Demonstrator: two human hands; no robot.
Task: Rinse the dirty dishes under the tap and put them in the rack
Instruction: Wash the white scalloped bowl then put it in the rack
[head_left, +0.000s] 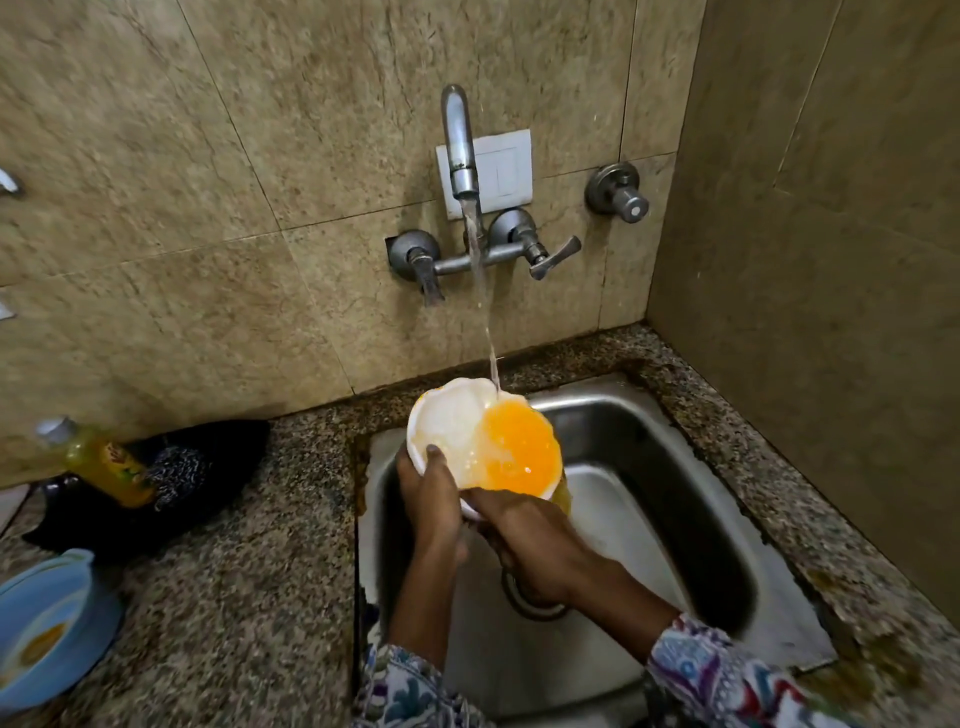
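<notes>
Leftmost, blue bowl (44, 629) cut off by the frame, blurred yellow bottle (101, 462) on the table (249, 597), left hand (428, 493) gripping white bowl (457, 431) over the sink (675, 493), thumb on rim, right hand (524, 540) holding its near edge, fingers hidden, tap (460, 145) streaming into orange-stained bowl.

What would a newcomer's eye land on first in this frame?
The white bowl with bright orange-yellow liquid, held by both the left hand and the right hand above the steel sink, centre frame. Next, the water stream falling from the wall tap onto the bowl's far rim.
</notes>
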